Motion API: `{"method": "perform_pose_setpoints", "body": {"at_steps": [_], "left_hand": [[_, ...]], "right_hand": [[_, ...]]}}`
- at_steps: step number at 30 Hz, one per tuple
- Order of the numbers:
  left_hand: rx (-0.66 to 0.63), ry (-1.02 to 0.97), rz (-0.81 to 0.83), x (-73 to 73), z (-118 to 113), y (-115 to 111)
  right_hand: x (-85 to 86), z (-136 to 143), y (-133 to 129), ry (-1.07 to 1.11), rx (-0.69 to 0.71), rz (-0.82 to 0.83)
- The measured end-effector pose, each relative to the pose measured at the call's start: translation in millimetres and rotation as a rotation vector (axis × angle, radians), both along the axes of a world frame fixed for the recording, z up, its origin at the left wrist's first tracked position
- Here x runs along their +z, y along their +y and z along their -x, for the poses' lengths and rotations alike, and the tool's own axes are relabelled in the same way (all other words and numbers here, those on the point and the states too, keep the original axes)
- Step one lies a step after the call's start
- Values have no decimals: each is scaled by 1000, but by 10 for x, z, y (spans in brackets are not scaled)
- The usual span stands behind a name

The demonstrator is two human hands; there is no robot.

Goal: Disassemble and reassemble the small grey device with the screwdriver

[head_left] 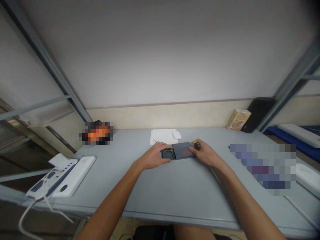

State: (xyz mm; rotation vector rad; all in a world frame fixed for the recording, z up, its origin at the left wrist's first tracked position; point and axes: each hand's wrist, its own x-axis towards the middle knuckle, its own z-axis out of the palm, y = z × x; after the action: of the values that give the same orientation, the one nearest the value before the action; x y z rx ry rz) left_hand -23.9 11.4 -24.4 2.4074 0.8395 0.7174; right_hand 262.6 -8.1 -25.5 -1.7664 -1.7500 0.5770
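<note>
A dark grey electronics case (183,155) with red lettering lies on the desk in front of me. Its cover is shifted to the right, so a green circuit board (172,152) shows at the left end. My left hand (156,155) is closed round that left end, thumb on the near side and fingers on the far side. At the right end, the fingers of my right hand (203,153) press on the cover. Tucked in the same hand is a screwdriver (197,145) with a yellow and black handle; its thin shaft sticks out below the wrist.
Behind the case lie a white paper (160,135) with small dark bits, probably screws, and a small white case (176,135). A power strip (53,176) with cables is at left. A yellow box (238,120) and a black object (258,113) stand back right.
</note>
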Motion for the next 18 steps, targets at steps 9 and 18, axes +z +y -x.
{"method": "perform_pose_setpoints", "body": {"at_steps": [9,18], "left_hand": [[-30,71,-22,104,93,-37],[-24,71,-145,80,-4,-73]], "right_hand": [[62,-370,0,90,-44,45],[229,-358,-17,628,-345,-149]]}}
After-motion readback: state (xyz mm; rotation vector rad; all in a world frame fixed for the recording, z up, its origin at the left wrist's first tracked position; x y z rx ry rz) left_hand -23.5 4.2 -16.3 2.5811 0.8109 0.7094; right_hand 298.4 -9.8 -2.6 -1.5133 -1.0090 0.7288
